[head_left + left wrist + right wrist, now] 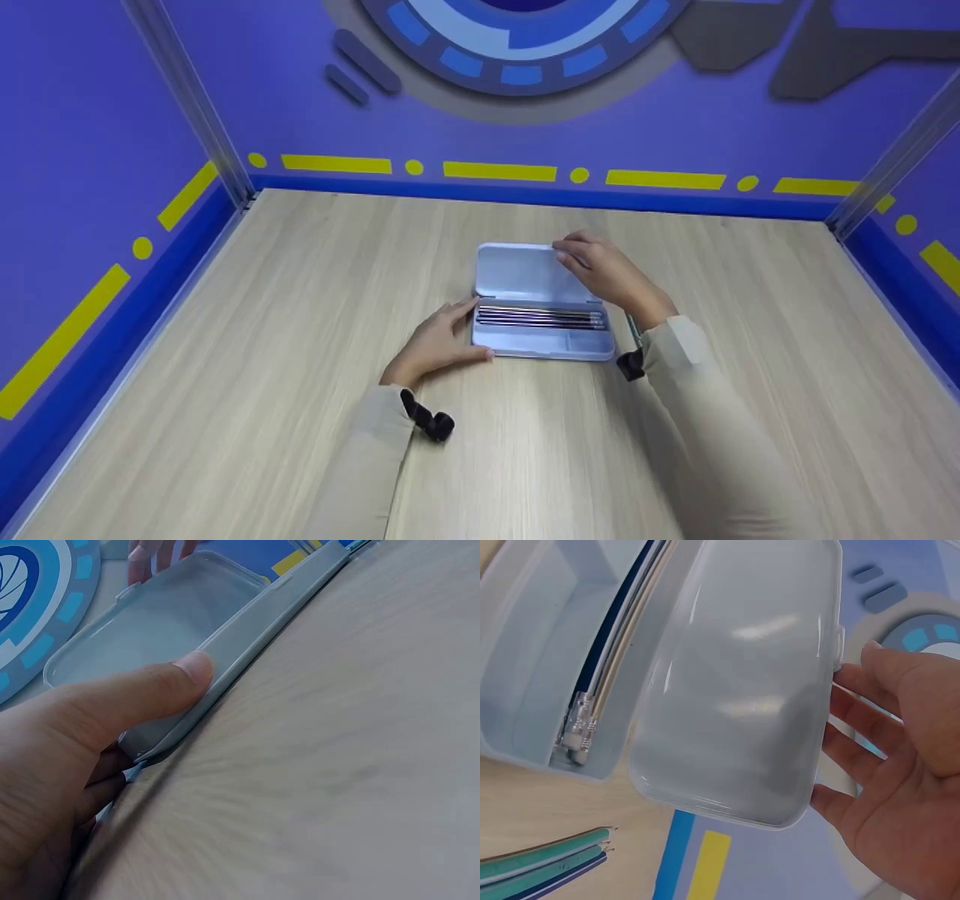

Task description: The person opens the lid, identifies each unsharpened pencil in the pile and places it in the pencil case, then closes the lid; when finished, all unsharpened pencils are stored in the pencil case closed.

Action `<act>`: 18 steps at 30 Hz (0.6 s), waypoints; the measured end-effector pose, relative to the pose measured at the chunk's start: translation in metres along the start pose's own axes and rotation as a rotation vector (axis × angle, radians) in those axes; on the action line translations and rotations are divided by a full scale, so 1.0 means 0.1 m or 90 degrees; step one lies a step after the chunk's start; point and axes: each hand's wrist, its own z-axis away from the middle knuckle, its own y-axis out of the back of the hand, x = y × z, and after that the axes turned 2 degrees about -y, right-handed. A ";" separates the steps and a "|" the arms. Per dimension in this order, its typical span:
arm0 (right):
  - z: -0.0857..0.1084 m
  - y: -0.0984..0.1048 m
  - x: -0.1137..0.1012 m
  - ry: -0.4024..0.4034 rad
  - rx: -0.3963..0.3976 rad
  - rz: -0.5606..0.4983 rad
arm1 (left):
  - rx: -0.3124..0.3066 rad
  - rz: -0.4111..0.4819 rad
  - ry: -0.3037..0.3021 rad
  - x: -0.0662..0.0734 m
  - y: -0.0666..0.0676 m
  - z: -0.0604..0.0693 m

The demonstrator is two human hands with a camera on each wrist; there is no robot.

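A pale, light-blue pencil case (525, 341) lies on the table with its lid (517, 271) raised at the back. Several dark and light pencils (540, 317) with white eraser ends lie along its rear compartment. My left hand (437, 341) holds the case's left end, the thumb (169, 686) against its front wall and the fingers at the far side. My right hand (604, 270) is at the lid's upper right edge. In the right wrist view its extended fingers (859, 754) touch the lid's edge near the small latch tab (840, 645).
Several green and blue pencils (547, 862) lie on the table right of the case, mostly hidden by the right wrist in the head view. The wood-grain table (300, 300) meets blue-purple walls (510, 135) at its back and sides.
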 end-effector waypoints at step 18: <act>0.29 0.09 -0.02 0.024 -0.043 -0.044 | -0.002 0.003 0.003 0.03 0.00 0.01</act>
